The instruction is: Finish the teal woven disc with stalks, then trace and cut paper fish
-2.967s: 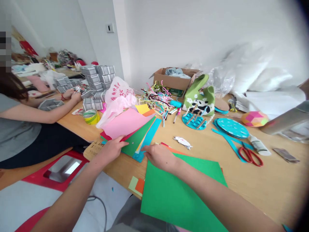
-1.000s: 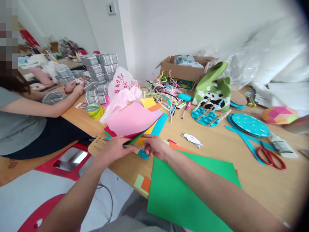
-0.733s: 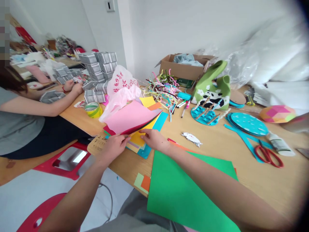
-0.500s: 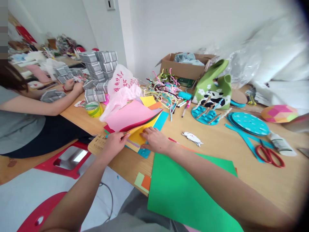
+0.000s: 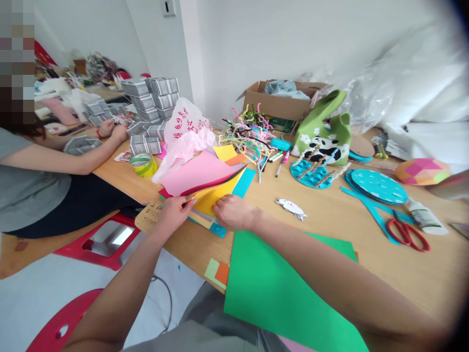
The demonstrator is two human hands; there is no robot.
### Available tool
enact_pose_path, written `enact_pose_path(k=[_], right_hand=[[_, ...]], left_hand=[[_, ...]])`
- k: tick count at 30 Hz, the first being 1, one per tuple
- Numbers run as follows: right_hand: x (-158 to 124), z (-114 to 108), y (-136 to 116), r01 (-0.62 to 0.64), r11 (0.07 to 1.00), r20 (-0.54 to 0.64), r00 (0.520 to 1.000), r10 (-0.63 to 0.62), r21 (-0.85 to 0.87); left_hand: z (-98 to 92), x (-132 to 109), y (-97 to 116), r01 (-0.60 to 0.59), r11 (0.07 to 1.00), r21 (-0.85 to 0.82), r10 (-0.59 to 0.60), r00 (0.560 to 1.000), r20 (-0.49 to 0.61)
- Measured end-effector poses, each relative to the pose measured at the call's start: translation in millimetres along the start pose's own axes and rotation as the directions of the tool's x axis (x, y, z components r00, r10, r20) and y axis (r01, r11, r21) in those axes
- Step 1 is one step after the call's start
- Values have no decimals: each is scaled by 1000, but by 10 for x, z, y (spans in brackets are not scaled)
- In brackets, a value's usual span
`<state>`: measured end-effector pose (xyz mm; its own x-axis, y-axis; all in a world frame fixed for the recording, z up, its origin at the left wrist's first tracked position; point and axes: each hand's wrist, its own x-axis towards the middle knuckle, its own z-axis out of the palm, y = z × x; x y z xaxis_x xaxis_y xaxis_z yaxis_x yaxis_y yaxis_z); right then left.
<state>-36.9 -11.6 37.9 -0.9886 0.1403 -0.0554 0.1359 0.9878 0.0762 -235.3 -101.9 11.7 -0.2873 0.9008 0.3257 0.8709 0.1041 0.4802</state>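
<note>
A stack of coloured paper lies at the table's near left edge, its upper sheets, with a pink sheet (image 5: 196, 173) on top, lifted and bowed. My left hand (image 5: 176, 211) pinches the raised edges of these sheets at the near side. My right hand (image 5: 234, 212) is closed, its curled fingers on the yellow paper (image 5: 212, 193) under the raised sheets; its fingertips are partly hidden. Blue paper (image 5: 244, 183) shows beneath the stack. Below my right forearm lies a large green sheet (image 5: 271, 293).
Red scissors (image 5: 406, 234), a glue bottle (image 5: 427, 217) and blue discs (image 5: 379, 187) lie to the right. Behind are pipe cleaners (image 5: 252, 132), a panda bag (image 5: 322, 139) and a cardboard box (image 5: 252, 98). A co-worker's hands (image 5: 113, 129) are at left, near stacked grey boxes (image 5: 146, 102).
The fingers of my right hand, spread on the yellow paper before, have curled in. My left hand keeps its hold on the raised sheets.
</note>
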Motion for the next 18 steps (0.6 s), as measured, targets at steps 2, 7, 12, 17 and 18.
enact_pose_path(k=[2,7,12,17,18], right_hand=[[-1,3,17,-13,1000,-4,1000,13,6],[6,-2,86,-51,999,-18,999,51,-1],[55,26,226,-144,989,-39,989,145,17],[81,84,376,-290,949,-86,950,301,121],[79,92,388,-325,934,-84,937,340,150]], left_hand=[[-1,9,-6,15,1000,-17,-14,1000,12],[-2,24,-7,34,999,-27,-33,999,34],[-9,26,4,53,998,-37,-52,998,24],[8,18,6,61,998,-34,-61,998,-11],[17,16,0,56,998,-34,-56,998,-17]])
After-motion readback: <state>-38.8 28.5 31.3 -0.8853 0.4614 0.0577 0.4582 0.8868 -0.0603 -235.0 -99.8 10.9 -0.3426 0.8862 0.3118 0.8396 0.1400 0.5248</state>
